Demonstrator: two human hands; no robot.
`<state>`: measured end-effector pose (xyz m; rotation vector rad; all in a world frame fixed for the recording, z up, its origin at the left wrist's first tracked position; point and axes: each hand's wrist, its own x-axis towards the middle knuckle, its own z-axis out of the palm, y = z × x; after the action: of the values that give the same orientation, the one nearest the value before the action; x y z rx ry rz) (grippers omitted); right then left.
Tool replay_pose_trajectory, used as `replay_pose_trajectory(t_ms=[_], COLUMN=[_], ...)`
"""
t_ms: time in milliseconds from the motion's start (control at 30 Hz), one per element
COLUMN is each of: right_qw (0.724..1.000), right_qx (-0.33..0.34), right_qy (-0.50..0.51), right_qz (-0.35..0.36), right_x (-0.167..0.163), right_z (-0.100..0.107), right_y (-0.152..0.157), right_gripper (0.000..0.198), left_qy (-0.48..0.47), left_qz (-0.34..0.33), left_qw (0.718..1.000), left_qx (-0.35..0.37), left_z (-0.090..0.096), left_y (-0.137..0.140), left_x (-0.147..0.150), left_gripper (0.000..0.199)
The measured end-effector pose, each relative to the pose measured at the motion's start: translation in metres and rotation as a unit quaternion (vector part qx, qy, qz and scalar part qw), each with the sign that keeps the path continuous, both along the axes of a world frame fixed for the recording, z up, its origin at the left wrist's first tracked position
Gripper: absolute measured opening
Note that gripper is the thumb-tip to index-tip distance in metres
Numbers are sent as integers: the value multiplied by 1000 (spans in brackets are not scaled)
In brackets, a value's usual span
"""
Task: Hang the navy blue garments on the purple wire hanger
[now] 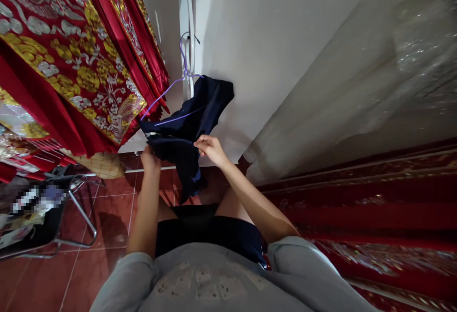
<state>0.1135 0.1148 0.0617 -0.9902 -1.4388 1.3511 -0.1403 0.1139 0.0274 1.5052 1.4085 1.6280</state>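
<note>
A dark navy garment (214,100) hangs from a thin purple hanger (167,87), its right shoulder on the hanger. The hanger's left arm shows bare above the cloth, and its lower bar crosses the front. My right hand (210,150) pinches the garment's edge near its middle, between thumb and fingers. Lower left, my left hand (150,160) has its fingers closed at the garment's left edge, beside a small pale patch. The fingertips of that hand are partly hidden by the cloth. The lower part of the garment dangles in front of my knees.
The hanger's hook catches on a white upright fitting (189,16) by the pale wall (278,26). Red embroidered cloth (89,59) hangs at left. A metal-framed chair (80,212) with things on it stands on the red tiled floor (107,226). Plastic sheeting (357,78) covers the right side.
</note>
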Motion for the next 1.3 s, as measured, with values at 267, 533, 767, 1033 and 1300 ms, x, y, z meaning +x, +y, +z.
replay_pose_trajectory(t_ms=[267, 533, 767, 1033, 1300], right_qw=[974, 982, 974, 969, 939], right_qx=[34, 85, 209, 128, 176], right_qy=[-205, -84, -84, -147, -216], right_qz=[87, 147, -7, -152, -203], right_x=[20, -11, 5, 11, 48], right_z=[-8, 33, 64, 18, 46], right_y=[8, -21, 45, 93, 78], right_gripper=[49, 23, 37, 17, 41], left_qy=[-113, 24, 185, 500, 461], left_qz=[-97, -123, -308, -58, 67], left_qw=[987, 991, 919, 835, 882], left_qx=[-51, 42, -164, -223, -70], left_z=[22, 63, 20, 42, 98], left_y=[-22, -38, -61, -73, -26], left_x=[73, 80, 25, -28, -40], left_gripper=[31, 34, 34, 31, 25])
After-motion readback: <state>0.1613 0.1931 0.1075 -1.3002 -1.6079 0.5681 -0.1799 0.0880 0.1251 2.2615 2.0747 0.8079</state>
